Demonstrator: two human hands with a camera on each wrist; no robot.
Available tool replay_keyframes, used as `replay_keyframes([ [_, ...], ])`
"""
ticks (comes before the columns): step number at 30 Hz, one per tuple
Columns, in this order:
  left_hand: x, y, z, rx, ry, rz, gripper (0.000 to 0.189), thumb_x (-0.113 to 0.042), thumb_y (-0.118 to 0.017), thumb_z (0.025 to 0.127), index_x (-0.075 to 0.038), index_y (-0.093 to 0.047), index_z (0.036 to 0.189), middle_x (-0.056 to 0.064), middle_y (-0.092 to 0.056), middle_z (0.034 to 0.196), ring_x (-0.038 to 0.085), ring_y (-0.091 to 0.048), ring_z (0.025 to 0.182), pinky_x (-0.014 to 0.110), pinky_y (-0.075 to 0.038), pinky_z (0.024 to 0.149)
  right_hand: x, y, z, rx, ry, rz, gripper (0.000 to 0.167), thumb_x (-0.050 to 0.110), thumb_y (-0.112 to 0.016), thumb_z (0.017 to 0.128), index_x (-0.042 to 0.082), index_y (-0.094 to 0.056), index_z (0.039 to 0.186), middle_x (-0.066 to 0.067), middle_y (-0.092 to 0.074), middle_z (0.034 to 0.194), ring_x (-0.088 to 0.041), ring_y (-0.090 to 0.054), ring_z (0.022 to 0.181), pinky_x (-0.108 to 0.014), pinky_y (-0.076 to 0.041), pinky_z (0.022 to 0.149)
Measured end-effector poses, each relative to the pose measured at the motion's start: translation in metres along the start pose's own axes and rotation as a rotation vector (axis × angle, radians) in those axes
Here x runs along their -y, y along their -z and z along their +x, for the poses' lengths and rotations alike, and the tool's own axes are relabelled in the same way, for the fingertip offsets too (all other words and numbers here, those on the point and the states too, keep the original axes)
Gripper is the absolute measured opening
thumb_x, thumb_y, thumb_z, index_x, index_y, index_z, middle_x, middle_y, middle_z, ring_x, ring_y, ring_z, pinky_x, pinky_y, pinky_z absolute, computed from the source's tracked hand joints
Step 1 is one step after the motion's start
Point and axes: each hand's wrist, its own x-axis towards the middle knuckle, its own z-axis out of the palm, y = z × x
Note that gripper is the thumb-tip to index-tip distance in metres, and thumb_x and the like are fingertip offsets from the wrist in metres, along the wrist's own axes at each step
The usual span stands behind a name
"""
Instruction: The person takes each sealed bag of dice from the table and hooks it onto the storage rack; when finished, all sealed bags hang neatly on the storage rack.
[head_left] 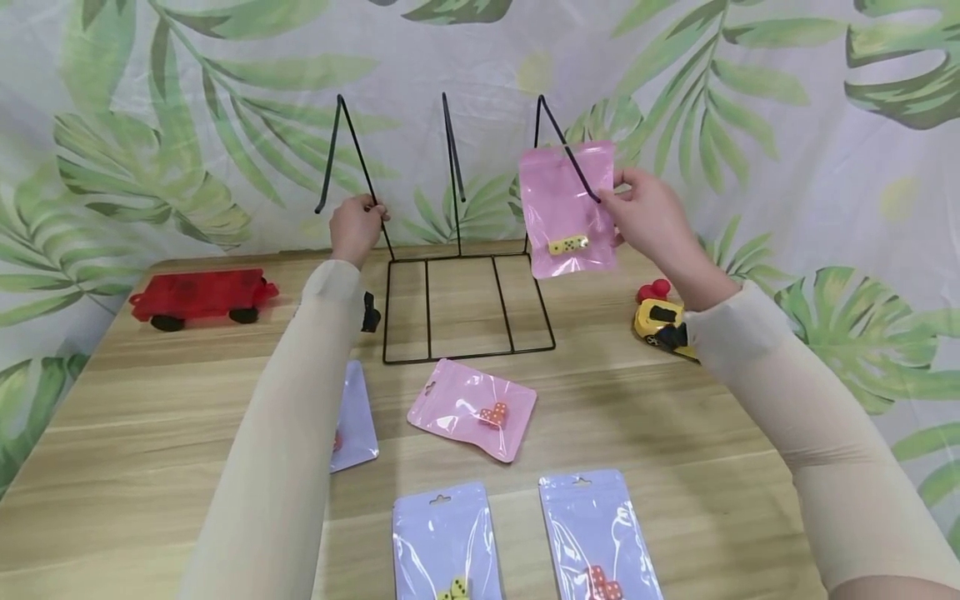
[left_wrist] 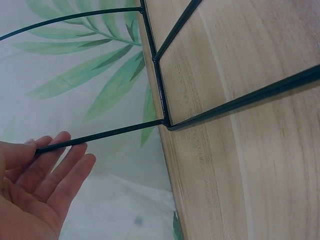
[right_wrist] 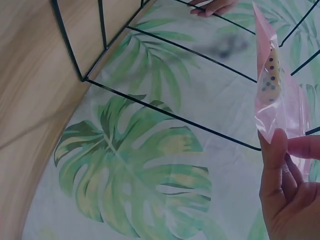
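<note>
Before leaf-print cloth (head_left: 495, 67), a pink packet (head_left: 558, 204), long axis roughly upright, is pinched at nine o'clock from the nearer right hand (head_left: 651, 210), overlapped by a prong (head_left: 583, 174) of the wire rack (head_left: 459, 254) pinched by the left hand (head_left: 356, 229) farther toward nine.

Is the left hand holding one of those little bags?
No, the left hand pinches a thin bar of the black wire rack between thumb and fingers.
</note>
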Motion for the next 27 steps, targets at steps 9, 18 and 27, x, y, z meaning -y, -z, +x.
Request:
replay_keyframes([
  [9,0.001,0.000,-0.002,-0.018,0.008,-0.009,0.037,-0.028,-0.041,0.108,-0.006,-0.065,0.127,0.014,-0.069,0.124,0.030,-0.059,0.102,0.032,-0.038,0.072,0.008,-0.011,0.040,-0.034,-0.022,0.000,0.027,0.028,-0.049,0.101,0.006,-0.057,0.115,-0.001,-0.059,0.085,-0.006,-0.057,0.057,-0.025,-0.057,0.058],
  [18,-0.002,-0.004,-0.002,-0.023,-0.011,-0.012,0.037,-0.027,-0.041,0.108,-0.006,-0.065,0.127,0.015,-0.069,0.124,0.030,-0.059,0.101,0.033,-0.038,0.073,0.008,-0.015,0.066,-0.093,-0.045,-0.087,0.023,0.034,-0.048,0.101,0.013,-0.056,0.108,0.003,-0.058,0.078,-0.005,-0.055,0.050,-0.021,-0.049,0.049],
  [27,-0.001,-0.004,-0.002,-0.041,-0.037,-0.001,0.036,-0.025,-0.042,0.108,-0.005,-0.066,0.124,0.015,-0.070,0.119,0.031,-0.061,0.101,0.033,-0.038,0.073,0.006,-0.027,0.084,-0.176,-0.043,-0.212,0.037,0.040,-0.042,0.103,0.013,-0.059,0.123,-0.005,-0.071,0.113,-0.012,-0.062,0.079,-0.023,-0.045,0.060],
])
